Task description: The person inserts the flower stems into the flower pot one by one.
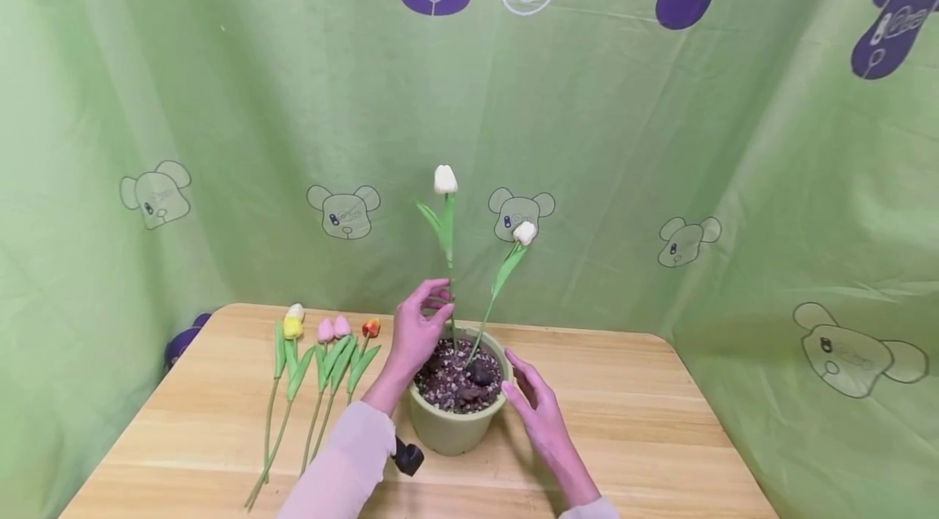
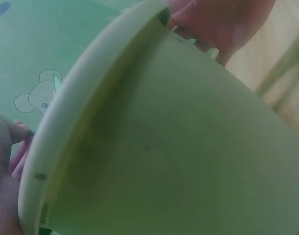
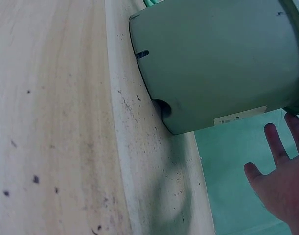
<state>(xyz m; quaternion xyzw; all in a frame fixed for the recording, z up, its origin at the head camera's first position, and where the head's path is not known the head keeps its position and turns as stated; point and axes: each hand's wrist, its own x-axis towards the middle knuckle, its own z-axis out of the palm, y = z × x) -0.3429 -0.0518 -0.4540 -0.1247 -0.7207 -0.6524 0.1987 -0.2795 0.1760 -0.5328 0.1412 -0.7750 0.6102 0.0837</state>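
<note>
A green plant pot (image 1: 449, 429) full of dark, speckled soil (image 1: 447, 389) stands on the table. Two white artificial tulips rise from the soil: an upright tulip (image 1: 444, 180) and, to its right, a leaning tulip (image 1: 524, 234). My left hand (image 1: 415, 333) pinches the upright one's stem between thumb and fingers, above the pot's rim. In the left wrist view, the pot wall (image 2: 178, 127) covers much of the frame, hiding the soil. My right hand (image 1: 541, 413) is at the pot's right side, its fingers (image 3: 276, 142) spread and extended by the rim.
Left of the pot, several artificial tulips lie on the wooden table (image 1: 623, 413): yellow (image 1: 293, 327), pink (image 1: 326, 331) and orange-red (image 1: 371, 327) heads among them. Dark soil crumbs (image 3: 35, 179) dot the tabletop. A green printed curtain (image 1: 587, 112) hangs behind and at both sides.
</note>
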